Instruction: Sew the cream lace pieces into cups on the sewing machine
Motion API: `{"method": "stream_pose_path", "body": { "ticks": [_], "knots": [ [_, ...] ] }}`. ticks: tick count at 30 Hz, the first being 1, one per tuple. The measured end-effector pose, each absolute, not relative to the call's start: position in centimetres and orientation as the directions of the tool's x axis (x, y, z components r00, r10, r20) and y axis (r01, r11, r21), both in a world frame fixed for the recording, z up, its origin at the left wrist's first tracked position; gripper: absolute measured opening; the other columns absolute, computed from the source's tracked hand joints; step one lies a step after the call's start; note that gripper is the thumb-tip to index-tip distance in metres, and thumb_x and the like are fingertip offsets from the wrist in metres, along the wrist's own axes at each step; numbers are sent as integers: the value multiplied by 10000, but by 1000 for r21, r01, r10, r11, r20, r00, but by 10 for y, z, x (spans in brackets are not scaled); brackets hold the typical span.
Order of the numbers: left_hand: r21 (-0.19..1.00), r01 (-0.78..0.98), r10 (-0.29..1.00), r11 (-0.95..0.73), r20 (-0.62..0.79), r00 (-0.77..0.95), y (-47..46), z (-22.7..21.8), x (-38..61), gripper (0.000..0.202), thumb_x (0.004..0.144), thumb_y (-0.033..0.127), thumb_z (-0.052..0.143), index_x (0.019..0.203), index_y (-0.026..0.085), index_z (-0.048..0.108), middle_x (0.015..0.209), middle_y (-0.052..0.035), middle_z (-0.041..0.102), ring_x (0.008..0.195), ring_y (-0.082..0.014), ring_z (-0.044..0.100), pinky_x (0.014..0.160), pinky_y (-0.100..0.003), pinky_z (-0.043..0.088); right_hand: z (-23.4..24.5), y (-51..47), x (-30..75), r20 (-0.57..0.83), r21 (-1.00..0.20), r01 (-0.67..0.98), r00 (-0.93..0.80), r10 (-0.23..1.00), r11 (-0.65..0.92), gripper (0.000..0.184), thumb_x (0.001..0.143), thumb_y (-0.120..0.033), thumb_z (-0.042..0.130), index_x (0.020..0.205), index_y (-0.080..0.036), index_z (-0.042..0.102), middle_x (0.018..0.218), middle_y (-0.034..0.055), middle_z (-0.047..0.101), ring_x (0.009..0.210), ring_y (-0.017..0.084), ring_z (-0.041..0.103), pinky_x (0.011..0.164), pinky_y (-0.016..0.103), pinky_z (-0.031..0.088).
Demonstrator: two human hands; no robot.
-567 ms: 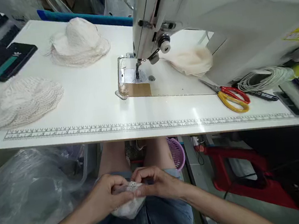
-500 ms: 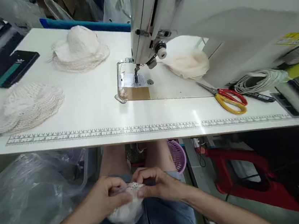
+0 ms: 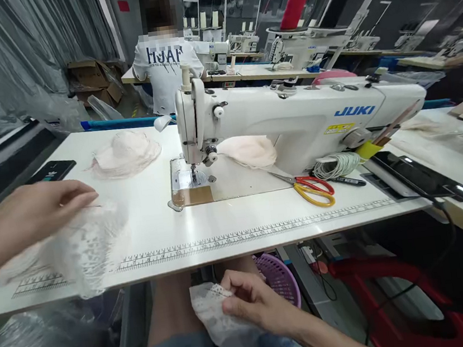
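Observation:
Over the left end of the table, my left hand (image 3: 50,212) pinches a sheer white lace piece (image 3: 91,247), which hangs down past the table's front edge, blurred by motion. Beneath it lies a pile of white fabric pieces (image 3: 18,261), partly covered. Down at my lap, my right hand (image 3: 256,303) grips another white lace piece (image 3: 219,316) between thumb and fingers. Farther back on the table sits a stack of cream fabric pieces (image 3: 123,153). A white sewing machine (image 3: 291,107) stands to the right of that stack, with a cream fabric piece (image 3: 249,151) under its arm.
Scissors (image 3: 313,189) with red and yellow handles lie beside a coil of pale cord (image 3: 334,165). A printed ruler (image 3: 223,241) runs along the table's front edge. Under the table are a purple basket (image 3: 284,279) and a red stool (image 3: 379,273). Ahead, a person (image 3: 167,63) sits facing away.
My left hand has left the lap and risen to the table's left side, now holding a lace piece there. My right hand keeps a lace piece at the lap. The view has tilted up.

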State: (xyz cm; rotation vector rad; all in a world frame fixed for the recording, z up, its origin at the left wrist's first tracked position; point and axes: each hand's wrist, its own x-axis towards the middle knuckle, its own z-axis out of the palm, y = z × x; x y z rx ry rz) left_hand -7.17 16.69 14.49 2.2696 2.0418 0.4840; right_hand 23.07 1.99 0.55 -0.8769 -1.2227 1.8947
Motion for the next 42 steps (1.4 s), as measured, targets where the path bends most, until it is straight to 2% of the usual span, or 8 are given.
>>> {"method": "stream_pose_path", "body": {
  "ticks": [2,5,10,14,18,30,37,42],
  "knots": [
    [191,955,957,-226,229,181,145,132,-48,538,835,505,420,1184,127,576,1078,-18,645,1183,-392,469,952,-637,280,9,20,235,-134,-960,-137,-539,831,-244,284,834,-386,611,777,-140,482,655,-35,431,574,60,342,516,178,262],
    [531,759,904,-376,30,427,87,94,-3,461,826,502,490,1219,271,564,1258,-34,578,1159,-293,512,964,-421,421,17,21,239,-110,-989,-18,-563,819,-145,239,852,-357,585,798,-128,540,673,-17,485,592,71,401,539,183,312],
    [857,498,723,134,-428,542,33,42,42,377,673,384,725,1008,227,656,871,-14,663,805,-200,581,717,-260,446,24,15,241,-91,-993,112,-526,846,-37,167,857,-312,589,836,-147,593,710,-11,556,632,84,486,581,185,372],
    [829,253,617,498,-544,569,30,28,46,320,689,439,707,711,134,615,592,40,494,555,-99,415,523,-202,307,21,7,244,-135,-985,162,-484,865,-63,158,846,-308,607,895,-167,556,752,-7,593,673,101,542,594,190,392],
    [776,178,584,605,-584,563,23,25,44,375,702,474,701,787,113,649,660,6,545,600,-105,433,551,-200,312,17,2,246,-136,-984,167,-453,881,-66,180,846,-304,605,939,-179,517,763,-11,586,681,102,543,604,193,394],
    [909,304,688,284,-414,596,18,18,40,320,833,430,546,744,143,656,782,-16,523,708,-143,471,626,-218,367,11,-3,247,-230,-973,131,-419,878,-192,198,857,-319,571,793,-134,595,654,-18,533,589,83,449,544,195,334],
    [853,448,658,267,-501,562,18,25,39,309,830,424,523,725,151,623,700,9,491,686,-145,432,617,-217,344,8,0,243,-218,-946,-131,-425,879,-298,263,844,-392,593,823,-131,605,862,60,614,801,143,533,707,252,391],
    [839,454,623,300,-532,573,22,29,43,319,823,423,510,649,156,531,642,34,391,608,-117,350,556,-217,285,3,-1,237,-193,-882,-308,-455,869,-357,273,853,-400,588,806,-138,533,875,57,601,605,75,408,553,203,312]
  ]
}}
